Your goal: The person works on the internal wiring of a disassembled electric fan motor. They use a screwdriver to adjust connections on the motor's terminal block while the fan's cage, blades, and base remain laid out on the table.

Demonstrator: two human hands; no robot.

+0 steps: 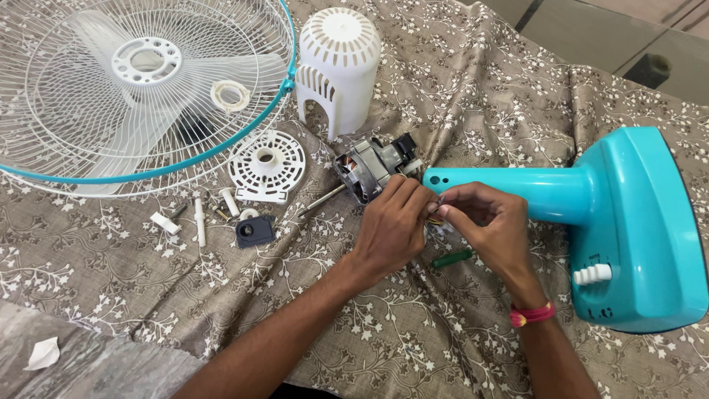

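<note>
A fan motor point(369, 168) with a metal shaft lies on a patterned cloth, next to the neck of a turquoise fan stand point(628, 222). My left hand point(391, 225) and my right hand point(484, 222) meet just below the motor, at the end of the stand's neck. Their fingers pinch small wires between them; the wires are mostly hidden. A green screwdriver handle point(452, 258) lies on the cloth under my right hand.
A white wire fan guard with a turquoise rim point(140, 89) lies at the back left over the blades. A white motor cover point(338, 63), a round white plate point(267, 164), a dark small part point(254, 230) and several loose pegs point(199, 220) are scattered nearby.
</note>
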